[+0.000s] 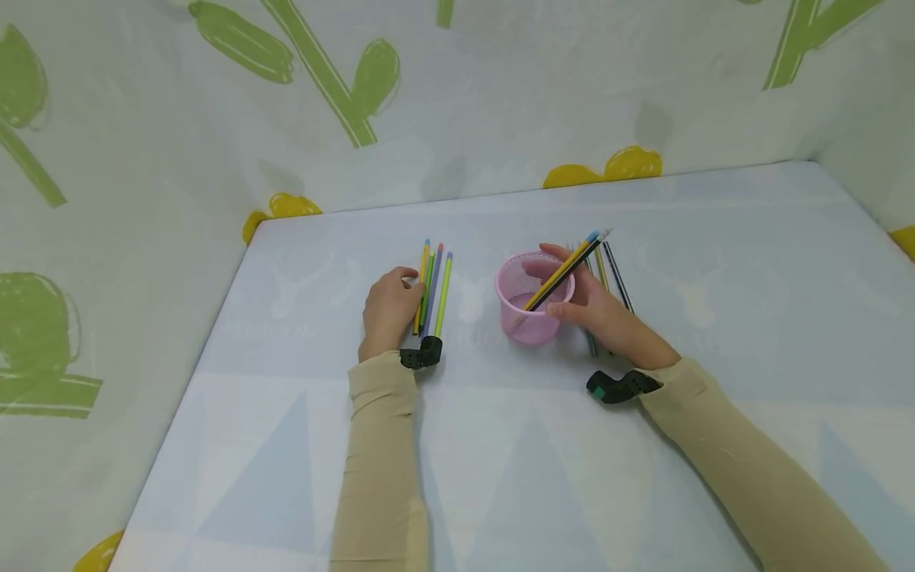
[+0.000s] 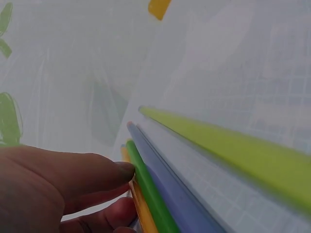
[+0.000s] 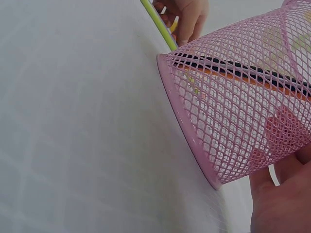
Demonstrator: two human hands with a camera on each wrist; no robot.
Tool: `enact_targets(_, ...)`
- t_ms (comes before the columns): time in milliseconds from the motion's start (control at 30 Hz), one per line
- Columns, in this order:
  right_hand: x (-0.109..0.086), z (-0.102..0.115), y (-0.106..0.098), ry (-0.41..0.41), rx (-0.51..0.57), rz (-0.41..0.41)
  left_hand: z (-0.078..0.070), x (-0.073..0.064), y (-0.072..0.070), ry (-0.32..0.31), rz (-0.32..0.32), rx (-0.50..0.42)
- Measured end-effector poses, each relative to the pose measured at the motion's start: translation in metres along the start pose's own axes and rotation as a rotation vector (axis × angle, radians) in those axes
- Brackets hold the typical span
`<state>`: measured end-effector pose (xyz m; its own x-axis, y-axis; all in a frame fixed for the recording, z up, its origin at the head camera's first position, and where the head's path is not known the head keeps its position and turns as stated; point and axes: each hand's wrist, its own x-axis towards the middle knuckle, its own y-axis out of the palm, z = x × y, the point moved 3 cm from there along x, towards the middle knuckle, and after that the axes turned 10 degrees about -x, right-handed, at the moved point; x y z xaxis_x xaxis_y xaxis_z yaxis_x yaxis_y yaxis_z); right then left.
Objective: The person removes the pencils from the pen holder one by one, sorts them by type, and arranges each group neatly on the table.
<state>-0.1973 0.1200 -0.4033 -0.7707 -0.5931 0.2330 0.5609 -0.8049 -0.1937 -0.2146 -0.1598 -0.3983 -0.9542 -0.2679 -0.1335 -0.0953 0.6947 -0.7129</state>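
Observation:
My left hand (image 1: 391, 310) is at a row of pencils on the table. Its thumb and fingers pinch a yellow pencil (image 2: 142, 208), the leftmost, with the thumb against a green pencil (image 2: 154, 199). Beside these lie a purple pencil (image 2: 170, 194) and, slightly apart, a lime-green pencil (image 1: 444, 294). My right hand (image 1: 608, 318) grips a pink mesh pencil cup (image 1: 527, 327), thumb at the near rim and fingers around the far side. The cup stands upright; in it a yellow pencil (image 1: 565, 266) and a black pencil (image 1: 572, 268) lean right.
Several more pencils, including a dark striped pencil (image 1: 618, 276), lie right of the cup, partly hidden by my right hand. The table (image 1: 472, 461) has a pale cloth with blue triangles. A wall covering (image 1: 500, 103) with green plant shapes rises behind it.

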Motion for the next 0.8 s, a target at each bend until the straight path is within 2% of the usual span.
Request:
enact_targets(200,0.0004,0.0008,0.0011,0.004,0.016,0.005,0.0018,-0.0009,-0.0001,-0.009,0.003,-0.011)
enact_targets(433,0.0009,0.0007,-0.0003,0.022,-0.019,-0.002,0.0013,0.0003,0.0000,0.007,-0.035,-0.039)
enact_targets(567,0.0005,0.0010,0.0001,0.034,-0.001,-0.001,0.0013,0.0010,0.0003,0.013,-0.060,-0.058)
enact_targets(667,0.0002,0.0017,0.0000,0.034,-0.013,-0.001,-0.0004,0.0010,0.0002,0.045,-0.085,-0.091)
enact_targets(800,0.0004,0.0026,-0.0006,0.031,-0.034,-0.005,-0.0042,0.0006,0.0002,0.122,-0.110,-0.169)
